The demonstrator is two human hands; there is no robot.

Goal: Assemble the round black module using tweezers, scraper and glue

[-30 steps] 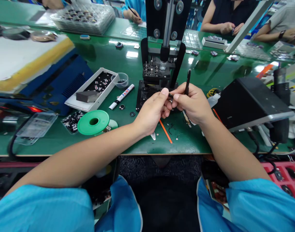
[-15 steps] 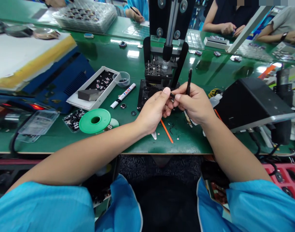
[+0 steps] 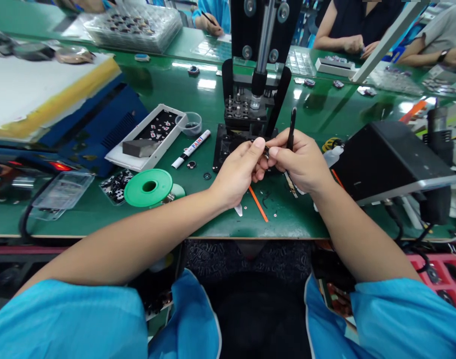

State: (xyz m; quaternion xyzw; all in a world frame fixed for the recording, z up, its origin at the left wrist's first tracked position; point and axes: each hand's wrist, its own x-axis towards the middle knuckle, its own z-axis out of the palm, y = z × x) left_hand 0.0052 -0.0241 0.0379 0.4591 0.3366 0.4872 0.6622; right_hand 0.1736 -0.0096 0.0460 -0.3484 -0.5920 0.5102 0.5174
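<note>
My left hand (image 3: 241,172) is closed, thumb and fingers pinching a small dark part (image 3: 266,150) whose shape is mostly covered by fingertips. Meeting it there, my right hand (image 3: 299,162) is also closed, with its thumb and index finger at the same part. A slim black tool (image 3: 293,127) stands up out of the right hand; its kind is unclear. Both hands are just in front of a black press (image 3: 237,107) with a metal shaft. Below them on the green bench lie an orange stick (image 3: 258,203) and a small white pointed piece (image 3: 238,210).
Left on the bench are a green spool (image 3: 148,186), a paint marker (image 3: 191,148), a white tray (image 3: 147,137) of small parts, a clear cup (image 3: 191,123) and a blue machine (image 3: 101,124). A black box-shaped device (image 3: 392,159) stands right. Other people work across the bench.
The hands have hardly moved; the fingertips shifted slightly around the small dark part. The view has shifted slightly.
</note>
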